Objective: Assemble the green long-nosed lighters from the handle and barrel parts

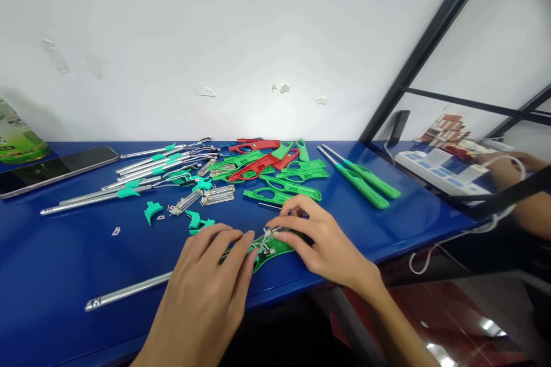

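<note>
Flat on the table near its front edge lies a green lighter handle shell (282,245), its open side up, with wires inside. A silver lighter tube (129,292) runs left from it, partly behind my left hand. My left hand (215,275) is closed over the shell's left part, fingers pressed together on it. Over the shell's right part, my right hand (321,238) pinches a small transparent fuel tank (275,231) with a whitish end between thumb and forefinger. Much of the tank is hidden by the fingers. Just behind that hand, a thin metal screwdriver shaft or rod (267,205) shows.
Several silver tubes with teal triggers (129,192) lie at the left. Transparent tanks (217,195), red shells (258,166) and green shells (301,169) are heaped behind my hands. Two whole lighters (364,180) lie right. A phone (60,169) is far left; a metal frame (413,63) stands right.
</note>
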A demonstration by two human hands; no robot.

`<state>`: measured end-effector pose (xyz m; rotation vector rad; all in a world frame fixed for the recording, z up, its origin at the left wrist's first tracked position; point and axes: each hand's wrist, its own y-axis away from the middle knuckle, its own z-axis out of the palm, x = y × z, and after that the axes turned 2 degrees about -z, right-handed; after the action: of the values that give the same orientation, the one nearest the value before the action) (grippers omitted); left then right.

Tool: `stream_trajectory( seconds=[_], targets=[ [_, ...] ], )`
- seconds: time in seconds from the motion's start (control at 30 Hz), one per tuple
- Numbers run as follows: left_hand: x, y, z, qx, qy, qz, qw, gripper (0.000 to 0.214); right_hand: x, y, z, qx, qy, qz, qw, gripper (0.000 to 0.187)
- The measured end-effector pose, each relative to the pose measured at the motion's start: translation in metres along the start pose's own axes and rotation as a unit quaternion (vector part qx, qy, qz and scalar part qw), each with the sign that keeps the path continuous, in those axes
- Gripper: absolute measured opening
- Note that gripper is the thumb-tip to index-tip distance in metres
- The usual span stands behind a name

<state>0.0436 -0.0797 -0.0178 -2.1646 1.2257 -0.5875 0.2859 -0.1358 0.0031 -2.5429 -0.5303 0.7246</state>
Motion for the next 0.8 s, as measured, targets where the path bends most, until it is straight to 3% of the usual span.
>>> stream_trajectory(
  seconds=[0.27,0.8],
  targets=[
    [0.005,0.016,-0.002,-0.024,0.017,-0.021,0.999,0.026,-0.001,0.001,-0.003,-0.017,0.021,0.013,1.0,0.022],
    [0.012,0.006,-0.005,-0.039,-0.063,0.009,0.997,0.029,0.003,0.008,-0.007,-0.017,-0.022,-0.01,1.0,0.023]
  ],
)
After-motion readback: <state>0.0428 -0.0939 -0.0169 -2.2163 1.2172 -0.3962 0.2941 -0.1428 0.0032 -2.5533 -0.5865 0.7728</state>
